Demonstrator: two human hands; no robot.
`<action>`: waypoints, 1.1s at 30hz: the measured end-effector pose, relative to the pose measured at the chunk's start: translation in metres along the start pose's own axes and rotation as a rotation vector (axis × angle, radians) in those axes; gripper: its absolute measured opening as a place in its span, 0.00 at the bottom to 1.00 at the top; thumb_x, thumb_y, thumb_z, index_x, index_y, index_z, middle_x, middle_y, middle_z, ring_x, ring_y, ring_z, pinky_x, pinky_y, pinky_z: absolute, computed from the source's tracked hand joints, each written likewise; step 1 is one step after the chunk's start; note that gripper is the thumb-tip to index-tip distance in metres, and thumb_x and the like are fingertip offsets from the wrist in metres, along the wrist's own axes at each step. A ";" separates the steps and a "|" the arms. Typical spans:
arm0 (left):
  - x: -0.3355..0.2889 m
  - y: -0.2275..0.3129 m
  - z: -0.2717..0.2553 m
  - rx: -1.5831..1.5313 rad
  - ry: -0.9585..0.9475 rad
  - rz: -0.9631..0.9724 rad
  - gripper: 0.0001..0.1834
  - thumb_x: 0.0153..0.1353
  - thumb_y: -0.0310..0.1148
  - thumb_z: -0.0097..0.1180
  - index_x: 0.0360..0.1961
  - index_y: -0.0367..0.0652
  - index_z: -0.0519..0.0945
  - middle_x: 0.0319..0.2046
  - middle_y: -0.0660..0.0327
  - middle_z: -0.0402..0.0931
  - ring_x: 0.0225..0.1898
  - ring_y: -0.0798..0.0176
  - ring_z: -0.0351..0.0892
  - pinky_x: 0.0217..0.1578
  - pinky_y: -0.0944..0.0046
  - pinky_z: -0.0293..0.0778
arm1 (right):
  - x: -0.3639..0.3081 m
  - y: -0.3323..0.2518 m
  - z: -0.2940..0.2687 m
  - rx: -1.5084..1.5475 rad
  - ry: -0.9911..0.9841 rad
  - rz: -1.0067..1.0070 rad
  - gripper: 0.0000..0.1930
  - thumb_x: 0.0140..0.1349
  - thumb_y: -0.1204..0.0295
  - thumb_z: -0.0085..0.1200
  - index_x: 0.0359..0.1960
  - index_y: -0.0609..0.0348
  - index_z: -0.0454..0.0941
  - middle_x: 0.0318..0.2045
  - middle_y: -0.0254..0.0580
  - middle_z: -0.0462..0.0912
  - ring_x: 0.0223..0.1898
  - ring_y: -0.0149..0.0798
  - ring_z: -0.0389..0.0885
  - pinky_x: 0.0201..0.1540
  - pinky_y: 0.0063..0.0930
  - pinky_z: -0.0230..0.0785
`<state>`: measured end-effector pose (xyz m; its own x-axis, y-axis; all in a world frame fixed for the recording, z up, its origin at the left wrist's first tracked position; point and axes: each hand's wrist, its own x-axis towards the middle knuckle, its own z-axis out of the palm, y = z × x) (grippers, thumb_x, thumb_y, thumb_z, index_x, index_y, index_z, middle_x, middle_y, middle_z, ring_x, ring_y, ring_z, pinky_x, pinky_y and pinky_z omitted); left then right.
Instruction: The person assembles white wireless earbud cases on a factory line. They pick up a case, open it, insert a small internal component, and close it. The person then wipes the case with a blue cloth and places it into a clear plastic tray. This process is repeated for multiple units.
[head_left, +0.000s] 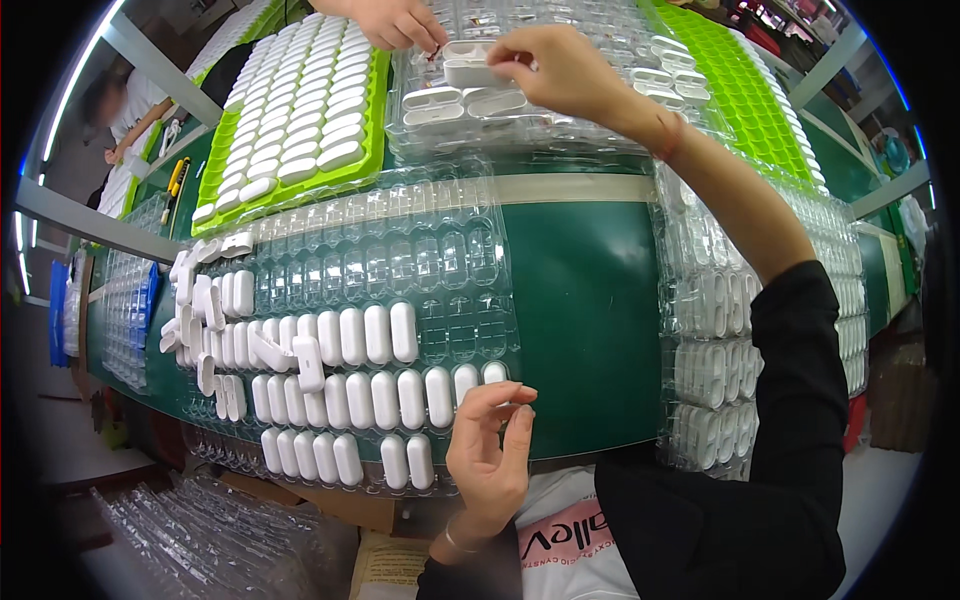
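Note:
My right hand [565,75] reaches to the far clear tray. Its curled fingers close on the right end of a white, lidded earbud case [468,72], which stands open. More open white cases [432,106] lie in that tray. My left hand [490,455] is near the front, palm turned up, with fingers bent and thumb apart, and nothing shows in it. It hovers beside the lower right corner of a clear plastic blister tray [380,250]. Rows of closed white cases [375,335] sit in this nearer tray, with several piled loosely at its left side.
Another person's hand [398,22] works at the far tray. A green tray of white pieces [300,120] stands far left; another green tray [720,80] is far right. Stacked clear trays [710,370] line the right side of the green tabletop [585,320]. A yellow-handled tool [178,178] lies left.

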<state>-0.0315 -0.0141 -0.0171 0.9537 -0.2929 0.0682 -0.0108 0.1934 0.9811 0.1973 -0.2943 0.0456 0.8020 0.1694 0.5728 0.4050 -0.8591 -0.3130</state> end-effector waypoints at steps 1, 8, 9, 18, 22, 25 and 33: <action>-0.001 0.004 0.000 0.022 -0.002 -0.018 0.12 0.64 0.19 0.50 0.49 0.33 0.70 0.41 0.55 0.76 0.37 0.70 0.75 0.37 0.71 0.73 | 0.014 0.010 0.007 -0.026 -0.022 0.017 0.08 0.54 0.74 0.55 0.35 0.62 0.81 0.28 0.48 0.83 0.29 0.48 0.82 0.34 0.35 0.72; -0.010 0.011 -0.014 0.044 0.086 -0.064 0.11 0.63 0.17 0.50 0.47 0.35 0.71 0.37 0.56 0.77 0.29 0.73 0.72 0.31 0.75 0.70 | 0.075 0.060 0.079 -0.180 0.005 0.024 0.07 0.49 0.73 0.53 0.29 0.58 0.81 0.27 0.51 0.82 0.32 0.56 0.80 0.37 0.44 0.72; -0.010 0.012 -0.015 0.049 0.090 -0.065 0.11 0.63 0.17 0.50 0.47 0.35 0.71 0.37 0.56 0.77 0.29 0.73 0.71 0.31 0.75 0.70 | 0.080 0.064 0.083 -0.199 -0.004 0.037 0.07 0.49 0.73 0.54 0.29 0.58 0.81 0.28 0.52 0.83 0.33 0.55 0.81 0.39 0.44 0.73; -0.016 0.014 -0.024 0.112 0.105 -0.077 0.10 0.63 0.16 0.50 0.45 0.35 0.72 0.37 0.57 0.76 0.30 0.74 0.71 0.31 0.75 0.70 | 0.095 0.072 0.098 -0.218 -0.031 0.041 0.08 0.50 0.73 0.53 0.30 0.56 0.83 0.29 0.49 0.83 0.34 0.54 0.81 0.39 0.44 0.72; -0.017 0.014 -0.027 0.139 0.064 -0.074 0.11 0.62 0.15 0.50 0.46 0.35 0.73 0.38 0.58 0.76 0.30 0.74 0.72 0.30 0.75 0.70 | 0.095 0.083 0.101 -0.255 -0.090 0.034 0.08 0.51 0.72 0.55 0.32 0.55 0.83 0.32 0.50 0.84 0.34 0.53 0.82 0.39 0.42 0.74; -0.004 0.034 -0.037 0.491 0.049 0.093 0.09 0.59 0.14 0.52 0.41 0.35 0.76 0.33 0.59 0.77 0.29 0.74 0.72 0.29 0.76 0.68 | 0.087 0.098 0.092 -0.207 -0.005 -0.012 0.09 0.54 0.71 0.55 0.35 0.57 0.84 0.28 0.49 0.83 0.33 0.51 0.81 0.39 0.40 0.73; 0.088 0.027 -0.072 1.552 -0.032 0.252 0.14 0.57 0.34 0.62 0.43 0.42 0.78 0.30 0.55 0.78 0.34 0.54 0.77 0.32 0.57 0.72 | -0.031 -0.002 -0.013 0.001 -0.141 0.003 0.08 0.58 0.70 0.58 0.36 0.58 0.84 0.28 0.44 0.84 0.26 0.41 0.77 0.33 0.33 0.71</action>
<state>0.0741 0.0330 0.0020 0.8734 -0.4258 0.2363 -0.4679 -0.8683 0.1646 0.1653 -0.3038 0.0383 0.8571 0.2332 0.4593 0.4029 -0.8591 -0.3156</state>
